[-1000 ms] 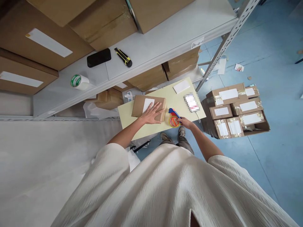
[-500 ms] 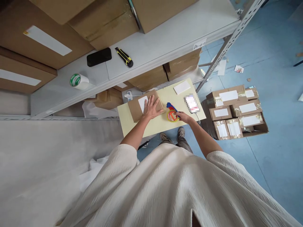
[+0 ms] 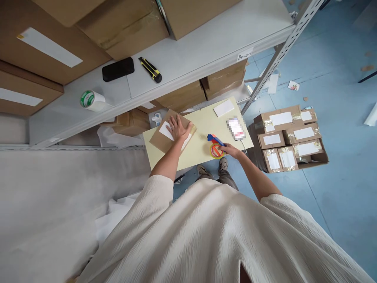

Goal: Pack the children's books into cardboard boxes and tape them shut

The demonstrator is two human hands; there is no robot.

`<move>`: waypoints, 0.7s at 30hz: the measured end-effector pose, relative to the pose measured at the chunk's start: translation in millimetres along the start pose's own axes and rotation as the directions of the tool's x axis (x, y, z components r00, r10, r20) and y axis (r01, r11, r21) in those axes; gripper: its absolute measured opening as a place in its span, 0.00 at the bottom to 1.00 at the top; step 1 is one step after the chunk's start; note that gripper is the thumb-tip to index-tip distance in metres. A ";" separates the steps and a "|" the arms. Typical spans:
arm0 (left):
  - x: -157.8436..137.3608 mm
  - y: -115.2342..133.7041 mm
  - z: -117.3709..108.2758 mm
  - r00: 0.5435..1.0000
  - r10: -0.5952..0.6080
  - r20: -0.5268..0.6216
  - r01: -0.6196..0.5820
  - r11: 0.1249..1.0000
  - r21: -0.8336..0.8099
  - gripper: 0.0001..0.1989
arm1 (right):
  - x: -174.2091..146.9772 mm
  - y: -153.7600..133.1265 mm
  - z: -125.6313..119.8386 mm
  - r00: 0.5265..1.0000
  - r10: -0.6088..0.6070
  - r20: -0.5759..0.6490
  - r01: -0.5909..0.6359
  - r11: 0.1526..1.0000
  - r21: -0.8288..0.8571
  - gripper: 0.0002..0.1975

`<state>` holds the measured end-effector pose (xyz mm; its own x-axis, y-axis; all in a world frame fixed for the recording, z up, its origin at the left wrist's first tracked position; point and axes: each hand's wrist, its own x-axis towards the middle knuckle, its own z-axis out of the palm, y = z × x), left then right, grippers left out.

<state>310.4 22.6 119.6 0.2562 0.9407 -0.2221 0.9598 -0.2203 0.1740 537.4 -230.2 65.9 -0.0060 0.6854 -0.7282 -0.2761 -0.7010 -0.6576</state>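
Cardboard box (image 3: 159,142) w/ white label lies askew on the L part of our pale-yellow worktop (image 3: 200,147), head view. Our hands are well apart. L hand (image 3: 178,130) is spread flat on the box top, partly over the label; R hand (image 3: 231,150) has its fingers closed on the blue handle of a tape dispenser (image 3: 216,140) near the worktop's front edge. Can't tell if the dispenser touches the surface. To its R, farther back: pixelated phone (image 3: 236,128) w/ cord, plus a white flat item (image 3: 224,108). On the shelf (image 3: 191,53) we see, L to R, tape roll (image 3: 97,102), black phone-like slab (image 3: 118,69), yellow-black cutter (image 3: 150,70). Labelled boxes (image 3: 304,133) sit in an open carton (image 3: 324,157) on the blue floor (image 3: 347,129), R side.
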 end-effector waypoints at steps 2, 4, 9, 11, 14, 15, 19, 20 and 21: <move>7.7 7.0 7.0 0.994 -0.101 -0.045 0.100 0.994 -0.033 0.54 | -3.4 4.9 5.5 1.000 -0.012 0.026 0.010 0.997 0.078 0.26; 15.2 18.7 13.8 0.977 -0.196 -0.082 0.185 0.975 -0.124 0.54 | -1.0 5.3 14.2 1.000 -0.014 0.001 0.014 0.994 0.109 0.26; 31.6 33.9 18.7 0.933 -0.361 -0.009 0.346 0.901 -0.260 0.54 | 13.1 -4.0 30.1 0.999 -0.009 -0.045 0.012 0.997 0.076 0.25; 28.0 22.9 14.0 0.958 -0.286 0.018 0.281 0.927 -0.248 0.53 | 14.4 -5.9 31.0 0.999 -0.005 -0.041 0.008 0.998 0.065 0.25; 3.2 -11.5 -1.4 0.999 -0.004 0.042 0.012 0.983 -0.184 0.51 | 12.0 -5.4 30.2 0.999 0.008 -0.040 -0.006 0.998 0.055 0.25; -8.8 -25.5 -8.6 0.989 0.125 0.073 -0.114 0.983 -0.144 0.50 | 10.9 -4.9 30.1 0.999 0.013 -0.039 -0.011 0.998 0.058 0.25; -54.1 -76.4 -38.2 0.781 0.561 0.275 -0.573 0.818 -0.042 0.55 | 8.7 -3.3 31.6 0.998 0.035 -0.054 -0.033 0.998 0.051 0.24; -61.4 -85.4 -43.3 0.706 0.625 0.334 -0.649 0.759 -0.048 0.57 | 8.7 -2.9 32.1 0.997 0.035 -0.064 -0.033 0.999 0.040 0.24; -66.6 -92.3 -46.5 0.644 0.671 0.369 -0.703 0.708 -0.060 0.57 | 8.7 -2.4 32.4 0.997 0.034 -0.074 -0.032 0.999 0.028 0.24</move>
<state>199.3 -7.7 163.0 0.8509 0.3628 -0.3799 0.4926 -0.8022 0.3373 506.8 -216.2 67.4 0.0554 0.6446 -0.7625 -0.3028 -0.7169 -0.6280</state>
